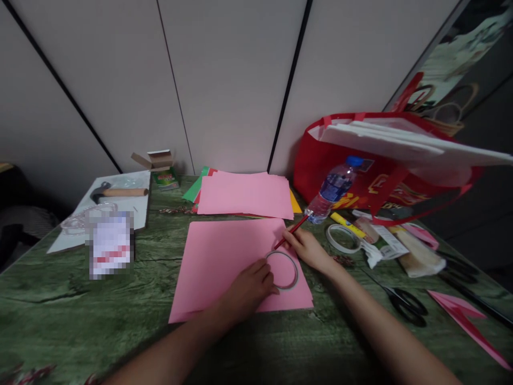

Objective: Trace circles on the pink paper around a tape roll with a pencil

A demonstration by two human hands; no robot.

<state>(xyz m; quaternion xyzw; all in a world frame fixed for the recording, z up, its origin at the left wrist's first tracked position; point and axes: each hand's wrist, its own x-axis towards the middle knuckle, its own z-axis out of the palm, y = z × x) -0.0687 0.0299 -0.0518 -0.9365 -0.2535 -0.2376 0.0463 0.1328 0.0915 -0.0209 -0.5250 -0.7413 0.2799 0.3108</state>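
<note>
A sheet of pink paper (216, 256) lies on the table in front of me, with the edge of at least one more sheet showing under it. On its right part a thin roll of tape (297, 274) rests flat. My left hand (251, 286) has its fingers bent around the roll's left rim, holding it against the paper. Between the fingers of my right hand (302, 247) is a slim red pencil (294, 228), tilted, its tip at the paper just above the roll's upper rim.
Behind lies a stack of coloured paper (244, 193). At right are a water bottle (331, 192), a red bag (316, 160), another tape roll (329, 238), a glue stick (348, 224) and scissors (404, 305). At left, a hammer (124, 192) lies on a white board (138, 214) near a small box (165, 179).
</note>
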